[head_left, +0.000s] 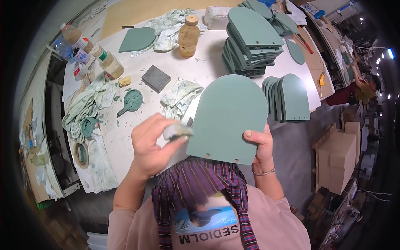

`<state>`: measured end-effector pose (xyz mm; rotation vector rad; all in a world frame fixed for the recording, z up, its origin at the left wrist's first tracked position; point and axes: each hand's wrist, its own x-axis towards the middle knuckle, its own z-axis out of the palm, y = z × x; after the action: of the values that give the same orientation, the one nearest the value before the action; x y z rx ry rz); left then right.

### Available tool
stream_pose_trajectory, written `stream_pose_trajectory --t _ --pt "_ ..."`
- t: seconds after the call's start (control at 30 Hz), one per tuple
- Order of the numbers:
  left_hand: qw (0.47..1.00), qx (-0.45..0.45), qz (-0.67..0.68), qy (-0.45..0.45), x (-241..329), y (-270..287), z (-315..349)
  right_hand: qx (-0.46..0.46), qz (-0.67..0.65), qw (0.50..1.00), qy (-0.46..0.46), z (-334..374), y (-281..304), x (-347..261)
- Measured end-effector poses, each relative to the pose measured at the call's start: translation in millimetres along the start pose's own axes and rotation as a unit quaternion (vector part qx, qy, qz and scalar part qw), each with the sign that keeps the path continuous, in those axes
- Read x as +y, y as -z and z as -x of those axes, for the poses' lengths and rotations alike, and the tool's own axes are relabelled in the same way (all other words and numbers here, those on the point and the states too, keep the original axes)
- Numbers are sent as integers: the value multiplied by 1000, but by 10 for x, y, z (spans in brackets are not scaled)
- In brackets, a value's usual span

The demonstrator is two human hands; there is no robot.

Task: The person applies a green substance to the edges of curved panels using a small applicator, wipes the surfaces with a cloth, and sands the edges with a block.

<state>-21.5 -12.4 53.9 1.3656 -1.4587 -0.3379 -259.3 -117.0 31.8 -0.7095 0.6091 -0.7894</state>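
A green panel (229, 116) with one rounded end and two small holes near its straight edge tilts up in front of me. My right hand (262, 146) grips its right edge, thumb on the face. In my left hand (152, 143) a small grey sanding sponge (177, 132) is pinched between thumb and fingers, close to the panel's left edge; it is slightly blurred. Beyond it lie a crumpled stained cloth (181, 98) and a dark grey sanding pad (156, 78). A scoop of green filler (132, 101) rests on the white table (146, 112).
Similar green panels stand in a tall stack (254, 41) and an upright row (291, 98) to the right. Plastic bottles (189, 36) and stained rags (89, 104) occupy the back and left. A yellow sponge (124, 81) lies near the scoop. Another person (358, 91) is far right.
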Motion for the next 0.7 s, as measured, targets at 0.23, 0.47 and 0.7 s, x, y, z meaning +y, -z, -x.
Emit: stream_pose_trajectory --t 0.23,0.47,0.7 --pt "1000 -5 9 30 -38 -12 -61 4 -22 1000 -2 -35 -21 54" --pt "998 -48 28 23 -65 33 130 41 -30 998 31 -82 30 20" --pt "1000 1 6 -7 -9 -35 97 55 -7 998 22 -78 -58 33"
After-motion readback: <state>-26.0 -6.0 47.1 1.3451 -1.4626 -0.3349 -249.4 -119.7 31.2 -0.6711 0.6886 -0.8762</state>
